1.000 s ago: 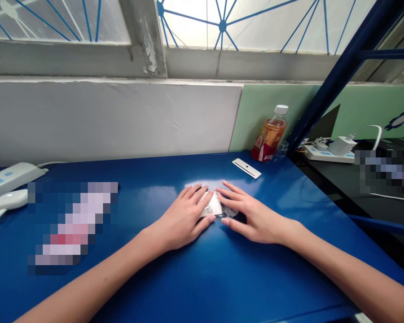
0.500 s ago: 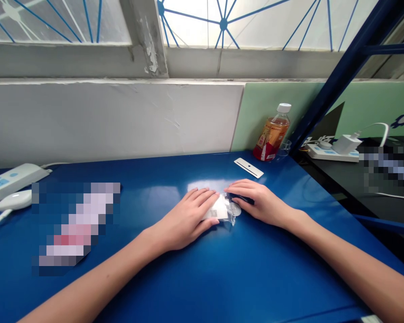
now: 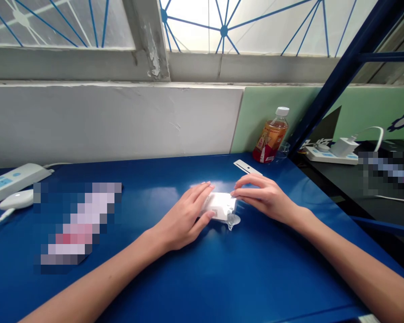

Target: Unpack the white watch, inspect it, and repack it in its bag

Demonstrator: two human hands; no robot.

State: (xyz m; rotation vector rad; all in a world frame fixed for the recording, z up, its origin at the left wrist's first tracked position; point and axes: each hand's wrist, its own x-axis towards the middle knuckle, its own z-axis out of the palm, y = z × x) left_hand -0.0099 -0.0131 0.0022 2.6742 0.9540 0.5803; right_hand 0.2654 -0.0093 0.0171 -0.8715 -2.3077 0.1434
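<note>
A small white box-like pack [image 3: 220, 199] lies on the blue table [image 3: 222, 278] in clear plastic wrap [image 3: 231, 216], crumpled at its right end. My left hand [image 3: 185, 217] grips the pack's left side, the thumb along its near edge and the fingers over its far left corner. At the far right corner, my right hand [image 3: 264, 195] has its thumb and fingertips brought together in a pinch at the edge of the wrap. How much wrap lies between those fingertips is too small to make out. A pale round disc [image 3: 234, 220] shows beside the wrap.
Behind my right hand lies a flat white slotted plate [image 3: 245, 167]. A drink bottle [image 3: 271, 137] stands by the wall. A power strip [image 3: 15, 179] and a white corded device [image 3: 16, 199] sit at far left, near a pixelated object [image 3: 82, 224].
My right hand has risen slightly and its fingers have come together at the pack's far right corner. My left fingers have drawn back, baring more of the white face.
</note>
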